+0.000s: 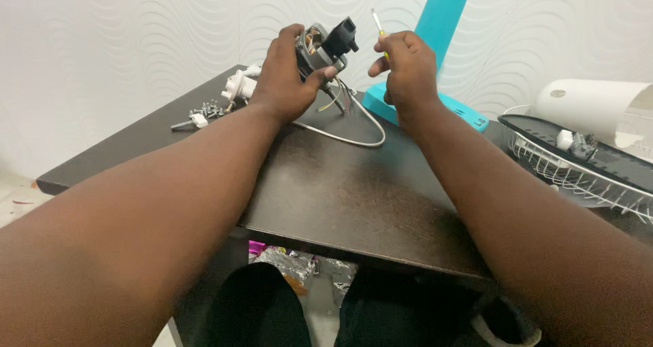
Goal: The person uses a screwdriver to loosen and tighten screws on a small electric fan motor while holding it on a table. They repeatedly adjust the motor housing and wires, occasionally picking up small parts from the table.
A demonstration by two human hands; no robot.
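The left hand [284, 81] holds a small motor [325, 47] lifted above the far part of the dark surface [340, 190], its grip clamped around the motor's metal body — thumb on the near side, fingers wrapped over the far side. The motor's black block points up and to the right, and copper windings show inside the frame. Thin coloured wires [335, 98] hang from the motor's underside, and a white cable [354, 137] loops from it down onto the surface and curls back toward the left hand.

The right hand [407, 71] is raised just beside the motor, apart from it, its grip closed on a slim screwdriver [378, 26] whose shaft sticks up out of the fist, tilted slightly left; a bit of yellow shows at the fingers.

Near the surface's far left corner lie a white plastic part [239, 85] and a small pile of screws [207, 109]. A teal stand [435, 68] rises at the far edge behind the right hand, its base resting on the surface. At the right edge sits a wire fan guard [578, 173] with a black rim, and a white housing [592, 105] lies behind it. Below the near edge, foil wrappers [299, 262] lie on the floor.
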